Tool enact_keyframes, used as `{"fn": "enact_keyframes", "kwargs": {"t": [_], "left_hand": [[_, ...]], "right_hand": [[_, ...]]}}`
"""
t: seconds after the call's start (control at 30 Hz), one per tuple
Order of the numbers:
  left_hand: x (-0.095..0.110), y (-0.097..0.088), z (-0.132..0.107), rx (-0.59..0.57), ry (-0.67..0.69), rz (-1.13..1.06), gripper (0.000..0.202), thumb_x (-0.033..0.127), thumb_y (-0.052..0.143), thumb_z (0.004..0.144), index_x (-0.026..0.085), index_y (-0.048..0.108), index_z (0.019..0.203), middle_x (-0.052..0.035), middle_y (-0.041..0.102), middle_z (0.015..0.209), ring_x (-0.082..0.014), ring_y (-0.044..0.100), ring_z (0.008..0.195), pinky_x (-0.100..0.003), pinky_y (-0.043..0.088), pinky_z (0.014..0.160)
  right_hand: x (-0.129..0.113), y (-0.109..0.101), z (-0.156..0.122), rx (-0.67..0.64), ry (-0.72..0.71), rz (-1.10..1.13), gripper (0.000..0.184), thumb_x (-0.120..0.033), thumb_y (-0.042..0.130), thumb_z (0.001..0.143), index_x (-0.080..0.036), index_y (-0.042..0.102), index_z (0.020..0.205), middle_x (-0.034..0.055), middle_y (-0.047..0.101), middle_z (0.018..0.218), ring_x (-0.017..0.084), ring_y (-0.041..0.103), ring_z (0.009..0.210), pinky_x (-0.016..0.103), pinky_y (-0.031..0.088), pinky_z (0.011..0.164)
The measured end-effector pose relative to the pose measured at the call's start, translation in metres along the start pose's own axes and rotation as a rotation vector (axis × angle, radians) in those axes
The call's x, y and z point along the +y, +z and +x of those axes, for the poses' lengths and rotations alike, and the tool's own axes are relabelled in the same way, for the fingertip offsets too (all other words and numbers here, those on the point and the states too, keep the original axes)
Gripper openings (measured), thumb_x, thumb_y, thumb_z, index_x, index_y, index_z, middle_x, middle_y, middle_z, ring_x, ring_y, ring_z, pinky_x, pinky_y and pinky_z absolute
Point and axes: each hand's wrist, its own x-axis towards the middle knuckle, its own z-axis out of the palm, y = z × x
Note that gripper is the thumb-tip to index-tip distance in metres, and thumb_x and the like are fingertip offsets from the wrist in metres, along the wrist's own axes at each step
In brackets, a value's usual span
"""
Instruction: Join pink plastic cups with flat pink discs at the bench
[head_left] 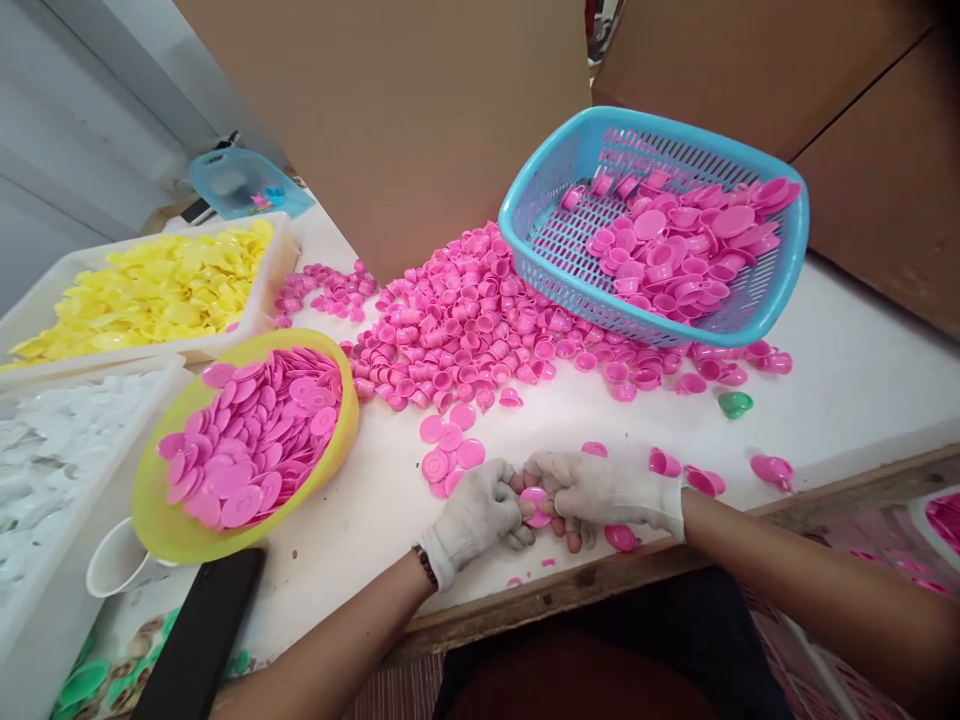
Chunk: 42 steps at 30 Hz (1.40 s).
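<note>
Both of my hands wear pale gloves with bare fingertips, and they meet near the table's front edge. Between them is a small pink toy saucer (535, 506). My left hand (480, 510) pinches its left side, while my right hand (589, 492) grips the right side. Left of my hands lie several loose pink saucers (450, 436). Another pink piece (620, 538) rests just below my right hand. Beyond my hands spreads a big heap of pink toy cups (457, 320). A yellow bowl (341, 440) full of pink saucers stands to the left.
A blue basket (525, 262) with pink cups and saucers sits at the back right. White trays (281, 250) of yellow and white pieces stand left. A white mug (112, 560) and black phone (202, 630) lie near the bowl. A green cup (735, 404) lies right. Cardboard (405, 120) rises behind.
</note>
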Motion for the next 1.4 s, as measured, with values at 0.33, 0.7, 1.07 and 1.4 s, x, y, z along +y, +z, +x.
{"fn": "enact_keyframes", "kwargs": {"t": [0.33,0.7,1.07,1.4], "left_hand": [[0.005,-0.001,-0.004,-0.013,0.088,0.048,0.039,0.045,0.066,0.072,0.016,0.045,0.089,0.0005,0.061,0.059,-0.0107,0.055,0.042,-0.024,0.047,0.044],[-0.016,-0.004,-0.021,0.481,1.181,0.691,0.035,0.010,0.053,0.082,0.022,0.055,0.115,-0.0089,0.065,0.101,-0.0189,0.063,0.093,-0.032,0.054,0.079],[-0.026,-0.001,-0.022,0.558,1.118,0.731,0.035,0.008,0.051,0.082,0.023,0.059,0.112,-0.0081,0.069,0.104,-0.0192,0.065,0.096,-0.032,0.054,0.084],[-0.007,-0.035,-0.025,0.739,0.849,0.783,0.017,0.021,0.046,0.088,0.018,0.059,0.099,-0.0065,0.061,0.095,-0.0173,0.059,0.088,-0.030,0.048,0.077]], "right_hand": [[0.005,0.000,0.004,0.018,-0.136,-0.090,0.012,-0.018,0.049,0.082,-0.021,0.043,0.092,-0.0052,0.059,0.062,0.009,0.059,0.047,0.017,0.045,0.045],[0.030,0.032,-0.008,0.782,-0.761,-0.679,0.020,-0.016,0.040,0.089,-0.021,0.051,0.105,0.0063,0.065,0.091,0.019,0.062,0.077,0.032,0.049,0.071],[0.028,0.031,-0.004,0.811,-0.826,-0.955,0.031,-0.004,0.034,0.083,-0.019,0.060,0.092,0.0083,0.066,0.086,0.020,0.062,0.077,0.032,0.050,0.070],[-0.007,0.002,-0.028,0.757,-0.677,-0.191,0.018,-0.035,0.046,0.087,-0.022,0.057,0.091,0.0039,0.062,0.073,0.019,0.060,0.068,0.030,0.049,0.064]]}}
